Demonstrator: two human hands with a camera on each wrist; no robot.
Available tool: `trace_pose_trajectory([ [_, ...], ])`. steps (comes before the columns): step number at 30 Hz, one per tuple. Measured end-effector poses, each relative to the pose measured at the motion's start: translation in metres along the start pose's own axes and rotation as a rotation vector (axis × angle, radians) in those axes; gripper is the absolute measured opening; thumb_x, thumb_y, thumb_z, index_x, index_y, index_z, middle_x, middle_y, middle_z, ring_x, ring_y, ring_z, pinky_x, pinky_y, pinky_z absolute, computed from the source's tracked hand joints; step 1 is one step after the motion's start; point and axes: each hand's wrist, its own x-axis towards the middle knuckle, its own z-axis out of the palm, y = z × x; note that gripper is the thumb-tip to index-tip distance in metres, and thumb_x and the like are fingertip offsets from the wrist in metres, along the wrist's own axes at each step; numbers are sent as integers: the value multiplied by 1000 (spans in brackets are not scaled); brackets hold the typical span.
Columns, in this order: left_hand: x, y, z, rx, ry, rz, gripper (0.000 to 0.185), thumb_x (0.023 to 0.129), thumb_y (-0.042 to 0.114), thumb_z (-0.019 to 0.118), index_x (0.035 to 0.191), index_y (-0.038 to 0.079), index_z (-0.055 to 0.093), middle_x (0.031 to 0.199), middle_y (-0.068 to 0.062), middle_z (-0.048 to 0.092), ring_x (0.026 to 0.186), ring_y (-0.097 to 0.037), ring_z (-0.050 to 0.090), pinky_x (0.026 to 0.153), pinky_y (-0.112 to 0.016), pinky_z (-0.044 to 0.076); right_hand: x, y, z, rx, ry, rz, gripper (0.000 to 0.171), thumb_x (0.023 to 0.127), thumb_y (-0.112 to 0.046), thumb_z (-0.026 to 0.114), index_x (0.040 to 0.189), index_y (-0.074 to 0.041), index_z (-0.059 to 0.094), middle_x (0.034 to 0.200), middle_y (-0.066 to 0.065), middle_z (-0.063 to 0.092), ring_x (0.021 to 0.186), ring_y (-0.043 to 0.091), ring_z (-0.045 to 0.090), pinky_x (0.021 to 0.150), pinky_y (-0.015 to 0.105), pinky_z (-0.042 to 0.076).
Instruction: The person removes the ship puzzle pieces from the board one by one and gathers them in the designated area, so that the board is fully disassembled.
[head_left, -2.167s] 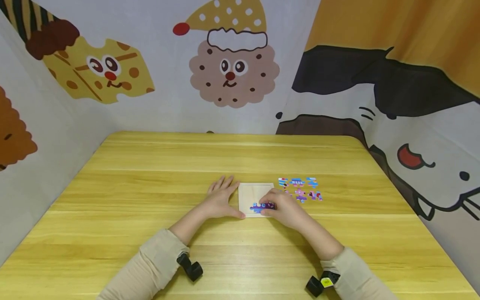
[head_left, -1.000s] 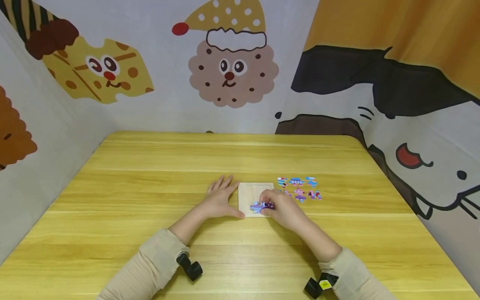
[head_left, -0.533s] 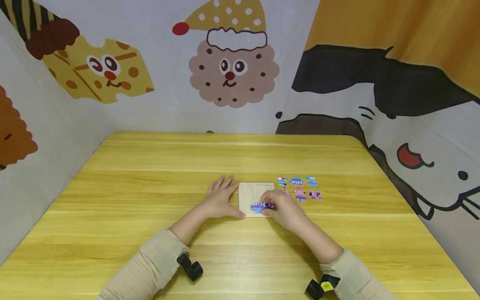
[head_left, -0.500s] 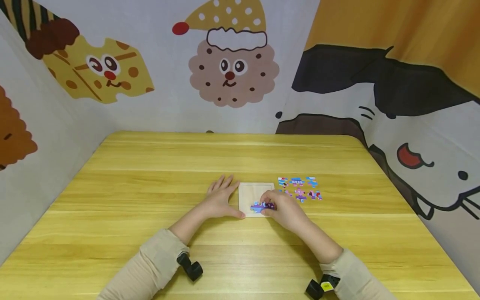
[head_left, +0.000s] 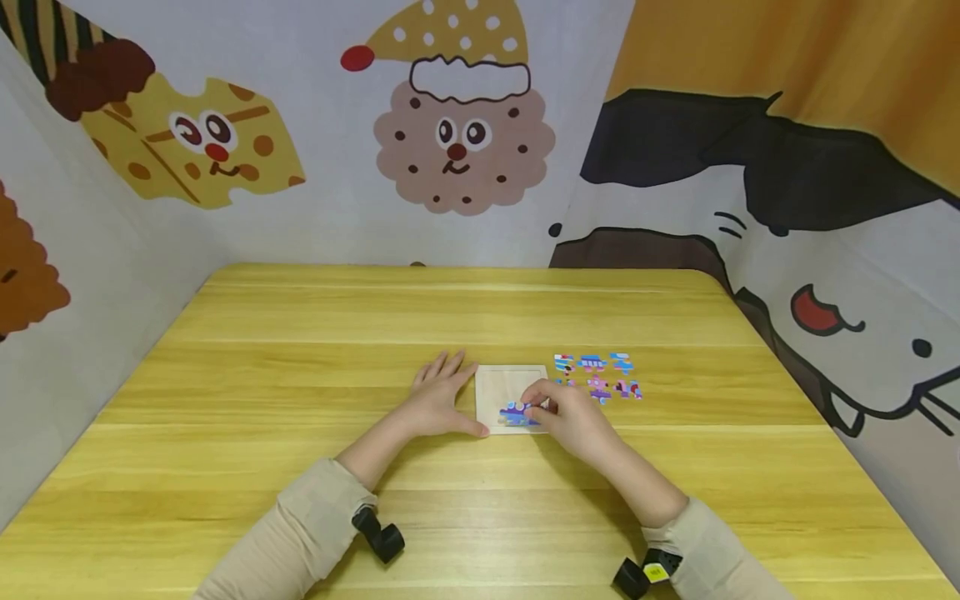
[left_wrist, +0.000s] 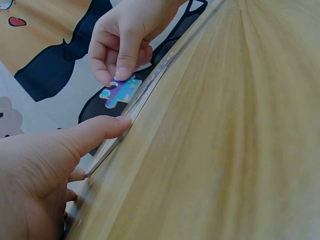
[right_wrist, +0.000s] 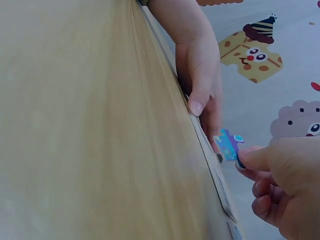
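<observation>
My right hand (head_left: 573, 417) pinches a purple and blue jigsaw piece (right_wrist: 229, 145) between thumb and fingertips. In the left wrist view the jigsaw piece (left_wrist: 120, 92) is tilted and raised above the square wooden tray (head_left: 498, 383). Fingers partly cover it in the head view, over the tray's lower right part. A thin bluish strip at the tray's surface in the left wrist view may be another piece; it is too edge-on to tell. My left hand (head_left: 438, 404) rests at the tray's left side, fingers spread and straight, thumb touching the lower left corner.
Several loose jigsaw pieces (head_left: 597, 387) lie in two rows to the right of the tray, close to my right hand. Everything is on a wooden table (head_left: 337, 308). A cartoon-printed cloth (head_left: 322, 225) stands behind the table.
Over the last half second my right thumb and fingertips have lifted slightly, and the held piece has shifted with them. The left hand and tray have stayed in place.
</observation>
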Motion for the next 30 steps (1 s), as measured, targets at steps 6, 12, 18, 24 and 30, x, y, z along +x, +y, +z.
trace_pose_trajectory([
  [6, 0, -1, 0, 7, -1, -1, 108, 68, 58, 78, 151, 10, 29, 158, -14, 8, 143, -36, -3, 111, -55, -2, -1, 0, -11, 62, 26, 30, 11, 84, -5, 72, 92, -12, 69, 77, -7, 62, 56, 13, 43, 45, 24, 37],
  [12, 0, -1, 0, 14, -6, -1, 108, 69, 58, 78, 152, 11, 28, 158, -13, 7, 143, -35, -4, 111, -55, -2, -5, 2, -23, 75, 36, 68, 10, 85, -6, 72, 92, -14, 69, 65, -3, 52, 53, 12, 40, 44, 23, 33],
  [18, -1, 0, -1, 14, -7, 4, 107, 69, 57, 78, 152, 11, 27, 158, -14, 7, 143, -36, -4, 111, -56, -2, -11, 13, -36, 101, 70, 96, 12, 83, -3, 73, 90, -12, 71, 74, 1, 58, 56, 13, 40, 46, 23, 33],
  [24, -1, -2, 0, 11, -5, 12, 107, 69, 57, 78, 152, 10, 27, 158, -14, 6, 143, -37, -4, 111, -57, -2, -19, 27, -50, 141, 78, 122, 10, 83, -1, 72, 90, -8, 71, 77, 3, 60, 56, 12, 40, 47, 22, 34],
  [30, 0, -2, 1, 14, -2, 11, 107, 69, 57, 78, 151, 10, 28, 158, -14, 7, 143, -37, -3, 111, -57, -2, -26, 38, -64, 158, 56, 133, 10, 84, -2, 71, 94, -4, 70, 81, 3, 61, 56, 11, 40, 47, 23, 34],
])
